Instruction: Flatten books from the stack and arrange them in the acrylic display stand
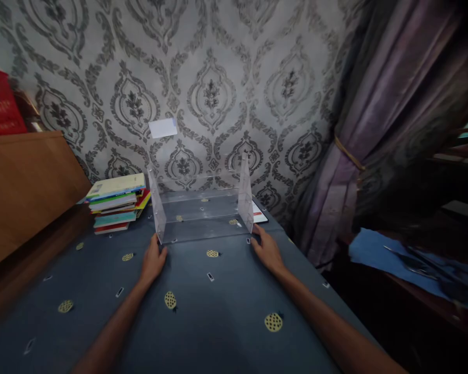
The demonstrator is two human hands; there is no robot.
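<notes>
The clear acrylic tiered rack [203, 212] is positioned on the surface [214, 330], directly forward of and between the left hand [152, 259] and the right hand [269, 253]. Its long axis is aligned crosswise, from one hand to the other; neither hand is clearly nearer. The lower front corners of the rack are met by the fingertips, one corner per hand. On each hand, the thumb is held apart from the fingers; whether either corner is pinched cannot be told. A stack of books [119, 203] is located forward-left of the left hand
</notes>
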